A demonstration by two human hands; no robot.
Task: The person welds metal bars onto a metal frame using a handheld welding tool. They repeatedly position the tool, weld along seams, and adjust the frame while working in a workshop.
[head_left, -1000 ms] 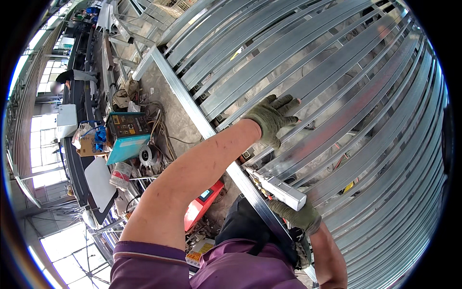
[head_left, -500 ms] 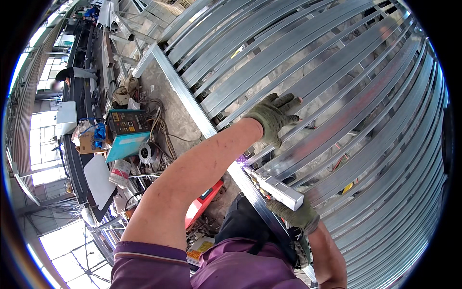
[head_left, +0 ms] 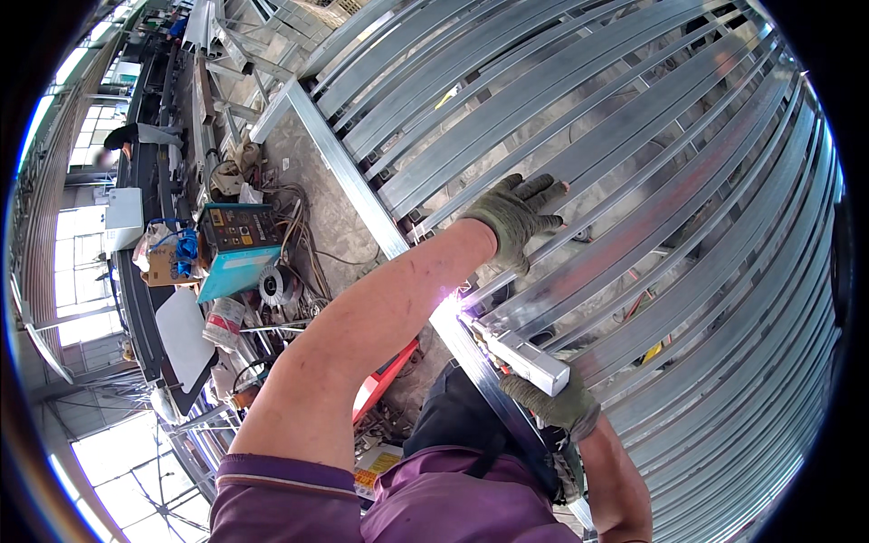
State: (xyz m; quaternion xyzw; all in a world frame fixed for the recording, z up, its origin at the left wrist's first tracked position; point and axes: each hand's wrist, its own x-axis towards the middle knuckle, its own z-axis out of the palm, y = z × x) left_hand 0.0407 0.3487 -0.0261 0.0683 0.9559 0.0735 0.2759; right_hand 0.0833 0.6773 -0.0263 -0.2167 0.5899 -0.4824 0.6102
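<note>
Hands on galvanized tubes, arc flaring.

Workshop interior, seen from above. Left: tall windows admit bright daylight, and a further glazed area lies near left. A grey concrete floor runs below, strewn with cables. On it stand a teal box-shaped machine, a cardboard box and a red object, possibly a toolbox. Far left: long metal racks and a distant person.
</note>
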